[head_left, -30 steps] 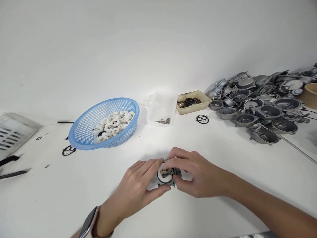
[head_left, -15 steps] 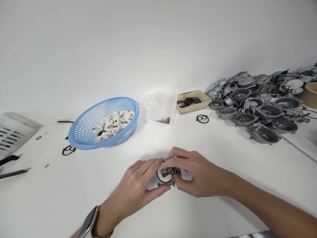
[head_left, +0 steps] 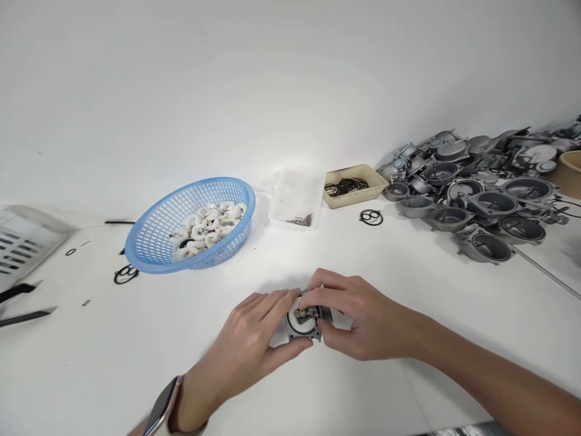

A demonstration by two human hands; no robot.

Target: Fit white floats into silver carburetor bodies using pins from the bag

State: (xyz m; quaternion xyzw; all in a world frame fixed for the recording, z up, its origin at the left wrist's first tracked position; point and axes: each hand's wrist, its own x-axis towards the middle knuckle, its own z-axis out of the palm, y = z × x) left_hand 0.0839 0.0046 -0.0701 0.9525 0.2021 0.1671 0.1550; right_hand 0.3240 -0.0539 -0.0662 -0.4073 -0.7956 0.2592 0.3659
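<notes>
Between my hands on the white table sits a grey metal carburetor body (head_left: 292,333), its open side facing up. A white curved float (head_left: 295,321) lies in it, around small brass jets (head_left: 300,313). My left hand (head_left: 256,333) grips the body's left side, fingers along the far edge and thumb along the near edge. With thumb and fingers, my right hand (head_left: 354,315) holds the body's right side, the index fingertip over the float and jets. That fingertip hides part of the inside, so I cannot tell whether it pinches a small part.
A blue basket (head_left: 190,192) holds several white floats. Behind stand a clear tray (head_left: 297,194) of thin metal pins and a cream tray (head_left: 379,189) of black rings. Grey metal bowls (head_left: 492,212) are heaped at right. Black gaskets (head_left: 371,218) and tweezers (head_left: 22,319) lie about.
</notes>
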